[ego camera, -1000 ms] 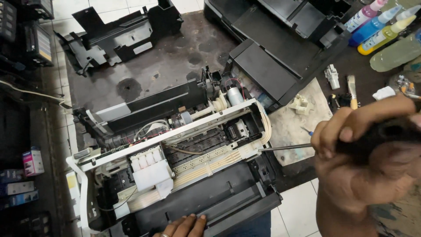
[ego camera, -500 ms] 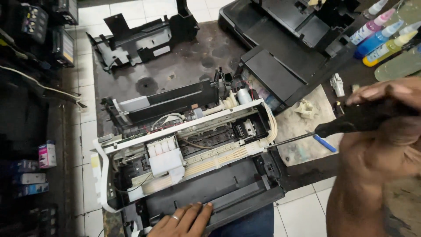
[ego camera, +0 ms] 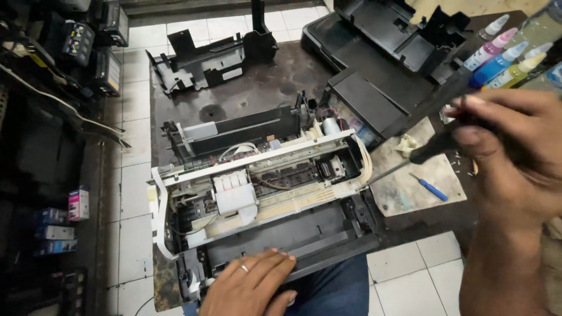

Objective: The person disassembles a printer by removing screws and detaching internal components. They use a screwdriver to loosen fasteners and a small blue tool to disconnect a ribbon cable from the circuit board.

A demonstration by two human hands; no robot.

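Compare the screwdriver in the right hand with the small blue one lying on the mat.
The black-handled screwdriver is gripped by the right hand and raised, its long shaft reaching to the opened printer; the blue-handled screwdriver lies flat and untouched on the mat. The black one looks much longer and thicker; the blue one is short and slim. Both have metal shafts and lie at a slant.

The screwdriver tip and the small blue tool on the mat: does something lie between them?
No. In the head view only bare stained mat separates the screwdriver tip from the small blue tool.
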